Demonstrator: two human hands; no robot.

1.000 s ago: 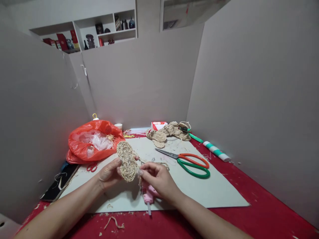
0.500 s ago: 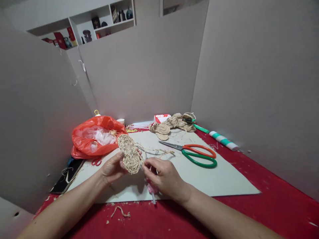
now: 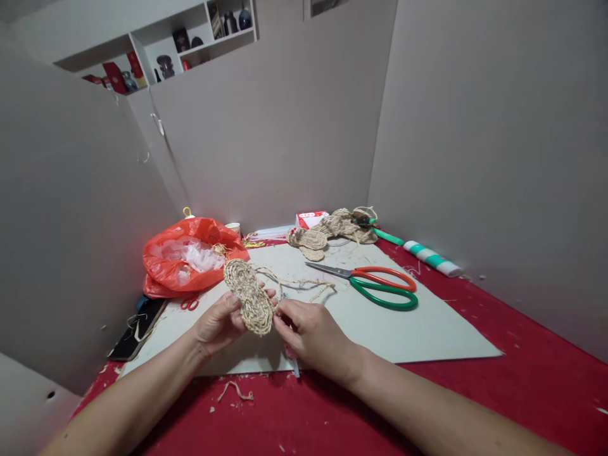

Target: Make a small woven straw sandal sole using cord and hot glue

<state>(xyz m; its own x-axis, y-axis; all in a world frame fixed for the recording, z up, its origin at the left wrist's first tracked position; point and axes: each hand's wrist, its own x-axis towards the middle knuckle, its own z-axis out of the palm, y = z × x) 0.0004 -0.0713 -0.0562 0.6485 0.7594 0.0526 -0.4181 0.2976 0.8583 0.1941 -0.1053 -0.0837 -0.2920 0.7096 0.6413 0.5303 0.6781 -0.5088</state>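
A small woven straw sole, coiled from braided straw cord, is tilted up above the board. My left hand grips it by its left edge, thumb in front and fingers behind. At its lower right edge, my right hand is closed in a pinch; what lies between thumb and finger is too small to make out. A loose braided straw cord trails from behind the sole to the right. Partly hidden under my right hand, a pink and clear item lies at the board's front edge.
Large scissors with orange and green handles lie on the pale board. A red plastic bag, small red scissors and a dark phone are at left. Woven straw pieces and a striped roll sit behind.
The view has shifted slightly, so the table things appear a little higher and further right. Both hands keep their hold at the sole, which looks slightly turned.
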